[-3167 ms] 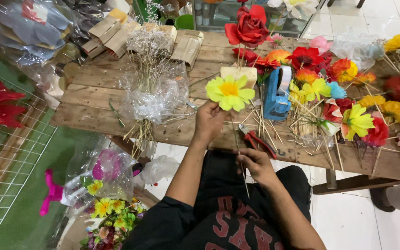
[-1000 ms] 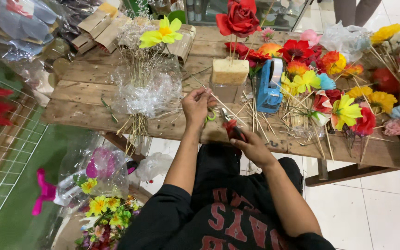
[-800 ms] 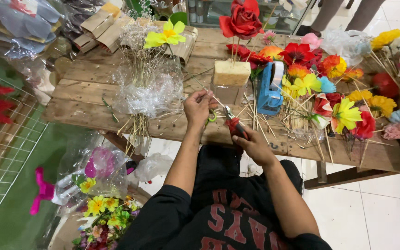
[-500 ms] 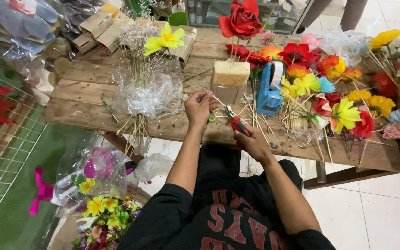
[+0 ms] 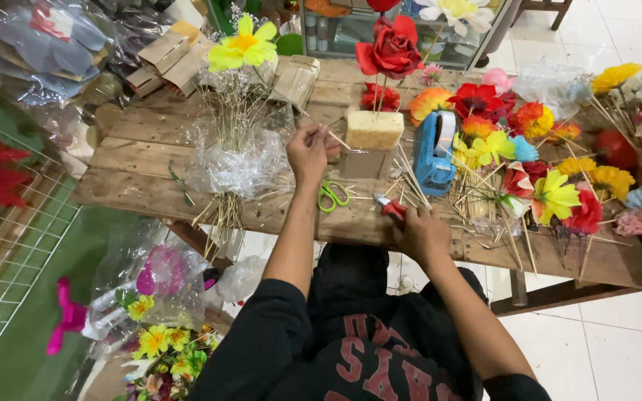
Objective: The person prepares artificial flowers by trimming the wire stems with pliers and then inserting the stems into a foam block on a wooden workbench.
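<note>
My left hand (image 5: 308,152) is raised over the wooden table (image 5: 139,174) and pinches a thin wooden stick (image 5: 336,139) that points toward a tan foam block (image 5: 374,129). My right hand (image 5: 419,229) rests at the table's front edge, closed on a red-handled tool (image 5: 389,207). Small green-handled scissors (image 5: 332,196) lie on the boards between my two hands. A yellow paper flower (image 5: 244,45) stands on a stick in a plastic-wrapped bundle of sticks (image 5: 238,152) left of my left hand.
A blue tape dispenser (image 5: 435,152) stands beside the foam block. A red paper rose (image 5: 389,49) rises behind it. Several coloured paper flowers (image 5: 551,163) on sticks crowd the right of the table. A wrapped bouquet (image 5: 159,334) and white wire grid (image 5: 10,260) sit lower left.
My left hand has lifted away from the right one with a stick toward the foam block. The right hand has dropped slightly with the red-handled tool. The green scissors now show.
</note>
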